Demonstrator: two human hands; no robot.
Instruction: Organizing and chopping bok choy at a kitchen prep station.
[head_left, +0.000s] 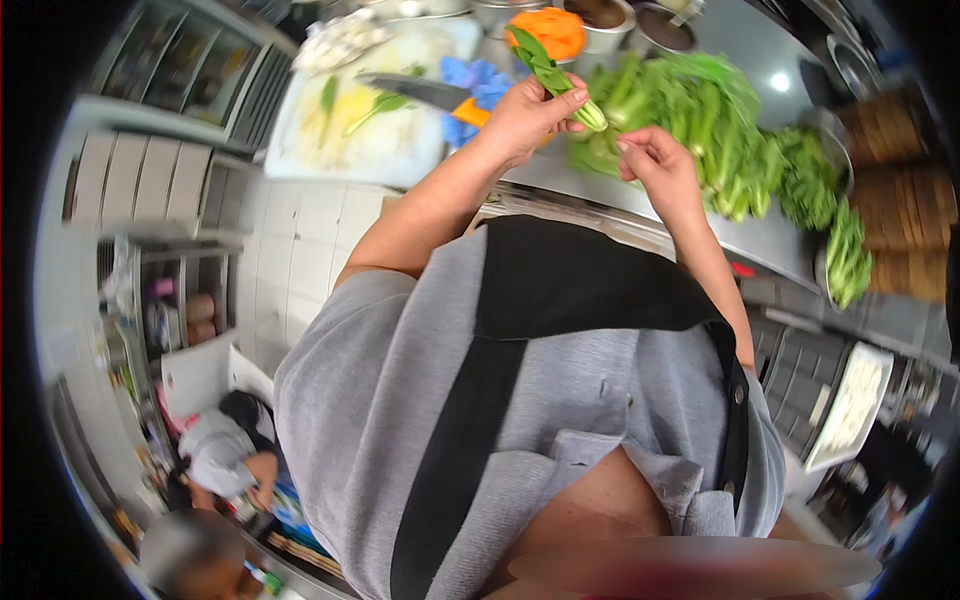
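My left hand grips a small stalk of leafy greens, its pale cut base pointing toward my right hand. Just right of that base is my right hand, fingers curled and thumb near the forefinger, with nothing visible in it. A large heap of leafy greens lies on the steel counter beyond both hands. Left of my left hand, a knife with an orange handle rests partly over a stained white cutting board. A crumpled blue item, perhaps gloves or plastic, lies by the handle, partly hidden by my forearm.
Loose leaves lie on the board, near a bag of white pieces. Orange food, likely carrot, and metal pots stand behind. More greens and bamboo steamers are at right. Another person is at lower left.
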